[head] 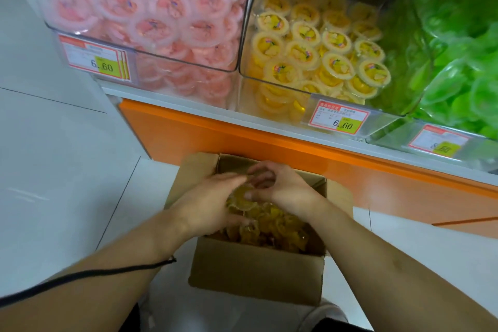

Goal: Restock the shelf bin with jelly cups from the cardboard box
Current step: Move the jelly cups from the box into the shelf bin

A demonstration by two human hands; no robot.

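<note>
An open cardboard box [256, 272] stands on the floor below the shelf, filled with yellow jelly cups [272, 226]. Both my hands are inside it. My left hand [207, 202] and my right hand [283, 188] curl around a bunch of yellow jelly cups [241, 198] held between them at the top of the pile. Above, a clear shelf bin [275, 89] holds several yellow jelly cups [318, 43] and is partly full.
A clear bin of pink jelly cups [151, 19] sits left of the yellow one, a bin of green cups [458, 67] to its right. Price tags [338, 116] hang on the bin fronts. An orange shelf base [242, 140] runs behind the box. A black cord [80, 275] crosses my left forearm.
</note>
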